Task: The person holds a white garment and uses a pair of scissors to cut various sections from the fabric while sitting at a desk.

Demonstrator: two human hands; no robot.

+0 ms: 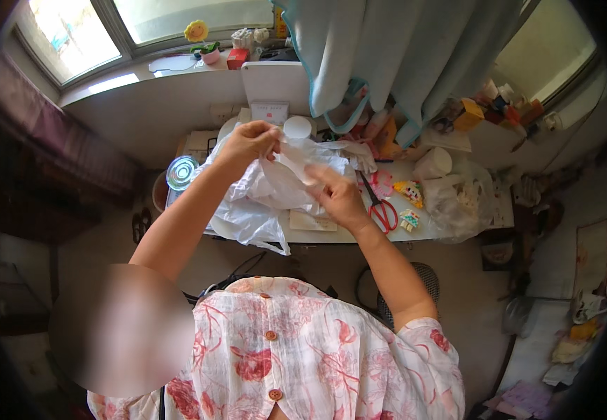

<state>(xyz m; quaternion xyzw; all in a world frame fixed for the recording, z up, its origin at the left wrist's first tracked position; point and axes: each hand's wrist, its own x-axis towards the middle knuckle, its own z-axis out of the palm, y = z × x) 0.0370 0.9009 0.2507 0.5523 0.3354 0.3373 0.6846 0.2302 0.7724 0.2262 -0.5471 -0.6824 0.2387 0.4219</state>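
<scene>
A crumpled white plastic bag (261, 191) is spread over the middle of the table, with a handle loop hanging past the front edge. My left hand (253, 140) pinches a raised part of its thin film between thumb and fingertips. Over the right side of the bag is my right hand (337, 198), its fingertips blurred by motion. Whether those fingers grip the film cannot be made out. Just right of that hand lie red-handled scissors (383, 214), blades pointing away from me. Beneath the bag, a flat pale card or box (313, 221) shows at the table's front.
Small beaded figures (409, 193) lie right of the scissors, beside a clear plastic bag (463, 202) and a white container (433, 163). A round lidded jar (297, 127) stands behind the bag, a shiny round lid (182, 172) at left. A pale blue curtain (361, 52) hangs over the back.
</scene>
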